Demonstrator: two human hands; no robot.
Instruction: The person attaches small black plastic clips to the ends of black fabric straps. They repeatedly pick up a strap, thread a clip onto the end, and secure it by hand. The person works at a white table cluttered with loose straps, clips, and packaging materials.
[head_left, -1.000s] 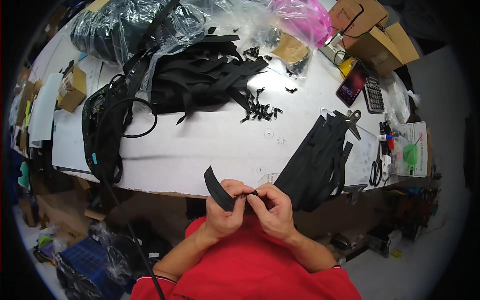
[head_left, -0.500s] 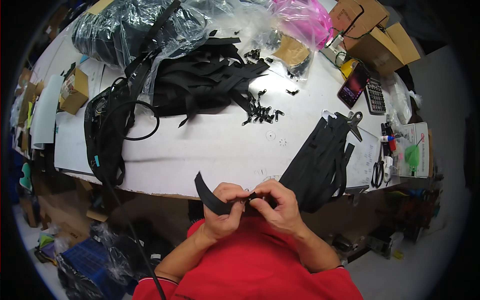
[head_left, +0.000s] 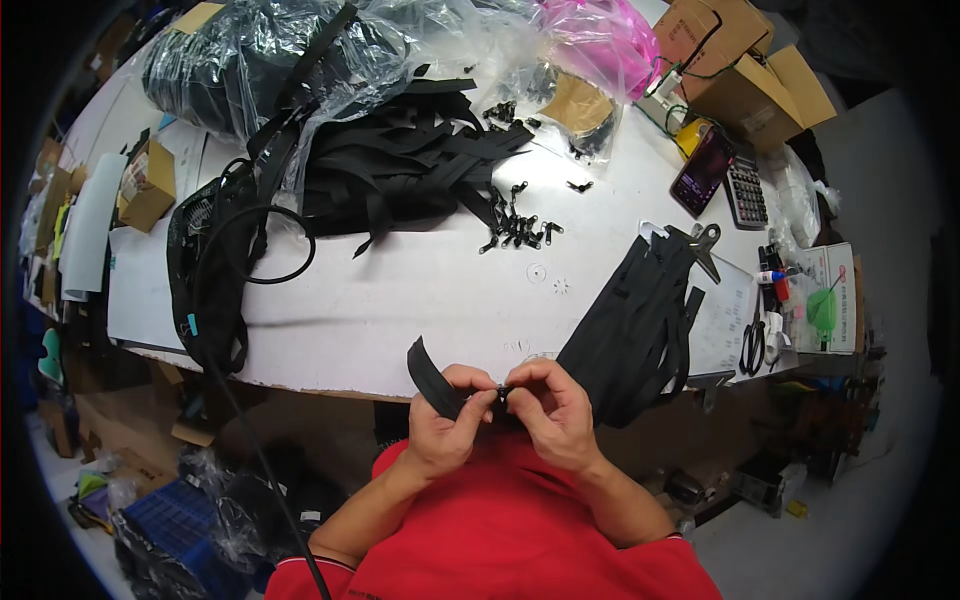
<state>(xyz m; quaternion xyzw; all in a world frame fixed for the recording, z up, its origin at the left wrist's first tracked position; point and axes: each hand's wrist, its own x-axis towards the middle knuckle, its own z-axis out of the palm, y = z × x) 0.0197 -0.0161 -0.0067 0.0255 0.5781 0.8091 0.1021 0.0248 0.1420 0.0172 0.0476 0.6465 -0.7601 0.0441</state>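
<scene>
A red short-sleeved top [head_left: 500,530] is worn, its sleeve hems [head_left: 336,560] edged in white and dark.

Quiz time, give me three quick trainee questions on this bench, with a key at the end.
1. What sticks out of the left hand? A, a pen; B, a black strip; C, a box.
2. True or false: the scissors lie right of the small black parts.
3. Fill in: the phone lies beside the ____.

Key: 1, B; 2, true; 3, calculator.

Between left grip [head_left: 442,430] and right grip [head_left: 558,424], a dark piece [head_left: 502,393], partly hidden, too small for identification
</scene>
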